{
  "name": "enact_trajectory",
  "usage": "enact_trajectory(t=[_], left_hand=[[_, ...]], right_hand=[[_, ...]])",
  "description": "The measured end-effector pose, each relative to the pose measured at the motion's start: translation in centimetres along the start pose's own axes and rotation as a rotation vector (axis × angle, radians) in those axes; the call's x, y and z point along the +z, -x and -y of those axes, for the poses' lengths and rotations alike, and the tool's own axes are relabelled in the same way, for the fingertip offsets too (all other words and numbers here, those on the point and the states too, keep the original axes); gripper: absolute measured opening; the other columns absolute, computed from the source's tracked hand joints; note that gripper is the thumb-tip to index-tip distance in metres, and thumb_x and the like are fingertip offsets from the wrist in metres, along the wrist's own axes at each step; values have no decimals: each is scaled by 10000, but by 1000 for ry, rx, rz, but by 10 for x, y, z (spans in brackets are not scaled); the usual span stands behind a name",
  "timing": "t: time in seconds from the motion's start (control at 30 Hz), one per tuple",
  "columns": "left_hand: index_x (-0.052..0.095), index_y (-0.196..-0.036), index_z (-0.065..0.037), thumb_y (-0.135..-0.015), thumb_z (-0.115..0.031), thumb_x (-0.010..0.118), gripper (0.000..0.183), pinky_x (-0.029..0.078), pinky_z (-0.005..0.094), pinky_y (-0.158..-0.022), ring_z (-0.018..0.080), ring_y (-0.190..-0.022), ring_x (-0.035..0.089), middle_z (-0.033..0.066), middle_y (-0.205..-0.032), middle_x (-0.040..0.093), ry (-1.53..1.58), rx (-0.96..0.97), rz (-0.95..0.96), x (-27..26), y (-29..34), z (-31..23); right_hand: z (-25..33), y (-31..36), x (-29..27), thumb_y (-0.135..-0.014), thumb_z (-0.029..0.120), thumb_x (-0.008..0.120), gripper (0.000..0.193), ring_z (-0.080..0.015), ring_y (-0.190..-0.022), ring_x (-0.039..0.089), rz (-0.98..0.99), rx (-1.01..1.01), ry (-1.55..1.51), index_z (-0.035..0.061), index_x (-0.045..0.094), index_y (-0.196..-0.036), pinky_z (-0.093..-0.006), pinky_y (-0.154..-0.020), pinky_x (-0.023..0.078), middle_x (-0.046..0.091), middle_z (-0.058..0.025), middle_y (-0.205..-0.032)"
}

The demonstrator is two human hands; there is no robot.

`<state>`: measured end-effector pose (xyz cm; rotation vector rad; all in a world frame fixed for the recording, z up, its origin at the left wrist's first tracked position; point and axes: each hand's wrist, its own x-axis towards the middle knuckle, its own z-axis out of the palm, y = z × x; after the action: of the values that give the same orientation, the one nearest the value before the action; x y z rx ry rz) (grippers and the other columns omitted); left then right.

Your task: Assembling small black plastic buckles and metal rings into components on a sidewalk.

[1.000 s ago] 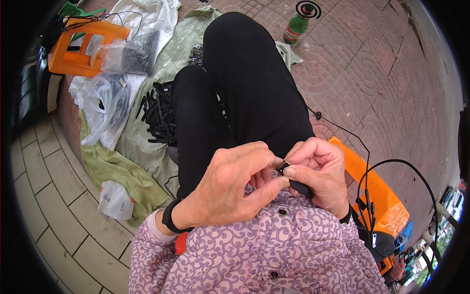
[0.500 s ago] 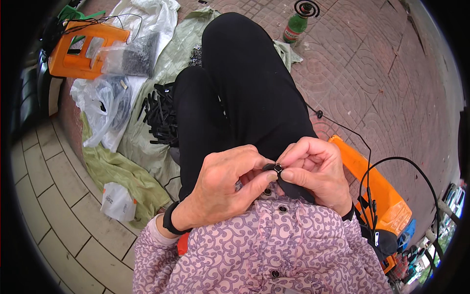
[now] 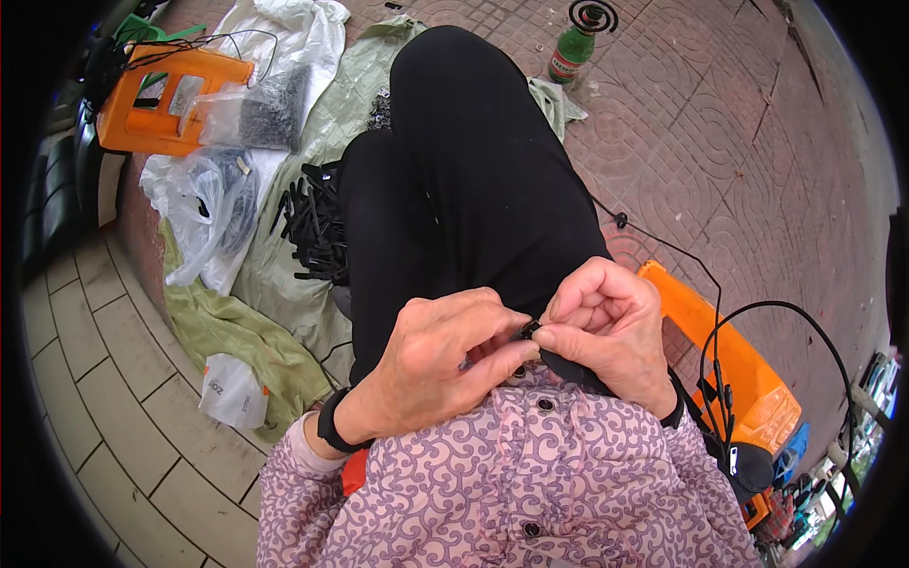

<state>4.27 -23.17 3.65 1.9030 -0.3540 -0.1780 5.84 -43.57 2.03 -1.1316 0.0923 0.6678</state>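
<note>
Pinching a small black piece (image 3: 530, 329) between their tips, the left hand (image 3: 440, 346) and right hand (image 3: 611, 331) nearly meet over the near end of the black trousers (image 3: 473, 142). Thumbs and forefingers grip while the other fingers curl in, hiding so much of the piece that its exact shape cannot be told. A dark strip (image 3: 575, 372) shows beneath the right hand. With only fingertips holding it, a slight slip or uneven twist could make the piece jump loose, and black on black trousers it would likely be hard to find; the covering thumbs might also let it sit crooked unnoticed. Left of the trousers, a heap of black strips (image 3: 317, 227) lies on a pale green sheet (image 3: 275, 308), with an orange stool (image 3: 128, 118) farther left. To the trousers' right, a green bottle (image 3: 573, 49) stands near their far end, and an orange plastic object (image 3: 762, 407) lies near the close end.
</note>
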Motion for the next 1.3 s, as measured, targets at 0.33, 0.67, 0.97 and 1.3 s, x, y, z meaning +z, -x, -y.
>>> enact_trajectory(t=[0.33, 0.67, 0.97, 1.3], left_hand=[[655, -893, 39, -720, -4, 775, 215, 450, 293, -444, 192, -534, 601, 95, -697, 587, -94, -13, -3, 0, -1, -3], [689, -928, 20, -747, 5, 728, 185, 477, 241, -453, 139, -518, 620, 69, -686, 611, -81, -60, -56, -4, 0, -1], [685, -928, 15, -749, -10, 737, 188, 481, 240, -463, 142, -532, 629, 67, -694, 618, -100, -28, -125, -1, 2, -2], [669, -969, 34, -735, 37, 727, 241, 471, 280, -462, 193, -552, 625, 107, -746, 627, -116, 52, -148, 3, 6, 3]], right_hand=[[6, -1, 4, -882, -70, 611, 190, -72, -893, 647, 34, 45, 39, -45, 582, -1068, -194, -811, 519, 652, -57, -977], [10, -2, 1, -833, -142, 557, 385, -126, -1045, 602, 194, 123, -238, -60, 511, -1206, -227, -881, 497, 562, -97, -1108], [7, -4, 11, -817, -162, 565, 386, -118, -885, 651, 88, 116, -154, -51, 514, -1183, -217, -650, 526, 588, -100, -1050], [3, 1, 14, -859, -95, 638, 219, -94, -736, 669, -14, 11, -28, -60, 594, -1071, -171, -536, 481, 678, -90, -881]])
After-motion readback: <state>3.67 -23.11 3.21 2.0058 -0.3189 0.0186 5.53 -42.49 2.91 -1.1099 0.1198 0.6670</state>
